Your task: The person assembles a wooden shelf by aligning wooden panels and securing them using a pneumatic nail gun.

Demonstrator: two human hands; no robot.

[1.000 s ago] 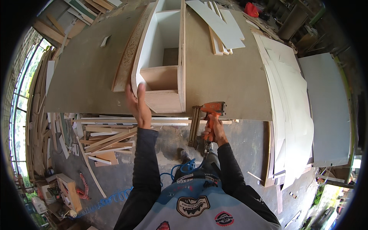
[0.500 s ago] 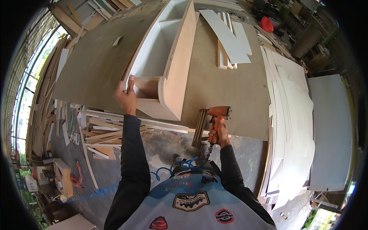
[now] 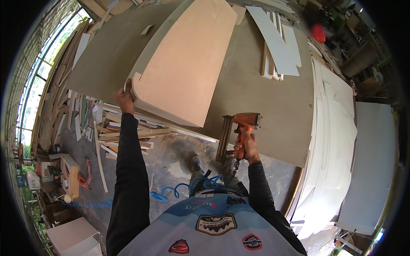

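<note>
A long plywood cabinet point(image 3: 183, 64) lies on the brown worktable point(image 3: 252, 98), its broad, pale side panel facing up. One corner at its near left end is rounded, and its open front is turned out of sight. My left hand point(image 3: 125, 99) is closed around that near left corner, the fingertips partly hidden. Off to the right of the cabinet, my right hand point(image 3: 247, 147) grips the handle of an orange nail gun point(image 3: 247, 120). The gun's dark magazine points down toward me, apart from the cabinet, and a blue coiled air hose point(image 3: 171, 190) runs near my waist.
White-faced strips point(image 3: 273, 42) lie stacked at the table's far right. Large white sheets point(image 3: 331, 145) are piled beyond its right edge. Wood offcuts point(image 3: 115, 128) crowd the floor at the left, near a red coiled hose point(image 3: 86, 175). A small white scrap point(image 3: 147, 30) rests on the table.
The cabinet has rolled leftward, so its open compartments no longer show and its side panel faces up. My left hand has moved left with it; my right hand keeps hold of the nail gun.
</note>
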